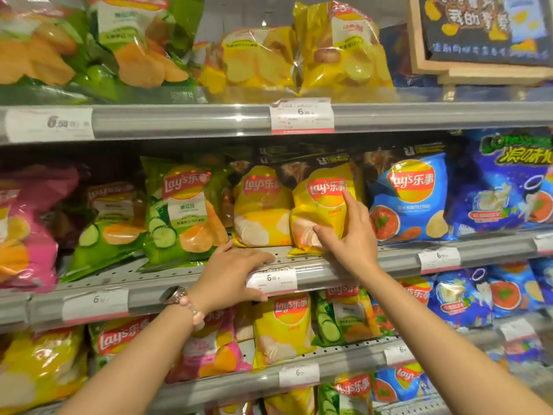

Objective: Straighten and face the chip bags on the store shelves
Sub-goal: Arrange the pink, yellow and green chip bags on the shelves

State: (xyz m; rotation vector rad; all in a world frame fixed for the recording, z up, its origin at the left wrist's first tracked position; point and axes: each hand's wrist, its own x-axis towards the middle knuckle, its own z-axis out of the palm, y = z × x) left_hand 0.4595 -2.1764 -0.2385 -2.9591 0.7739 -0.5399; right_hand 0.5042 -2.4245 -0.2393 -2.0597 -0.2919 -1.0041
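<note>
Two hands work the middle shelf (299, 259). Your right hand (350, 235) has its grip clamped on the yellow chip bag (321, 205), thumb at its lower front, fingers up its right side; the bag stands near the shelf's front edge. Your left hand (230, 274) lies flat, fingers relaxed, over that edge beside the price tag (272, 280).

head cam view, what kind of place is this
Most likely a snack aisle in a grocery or convenience store. Tiered metal shelves hold rows of chip bags, price tags are clipped along the shelf edges, and the right hand grips a yellow chip bag while the left hand rests on the shelf edge.
</note>
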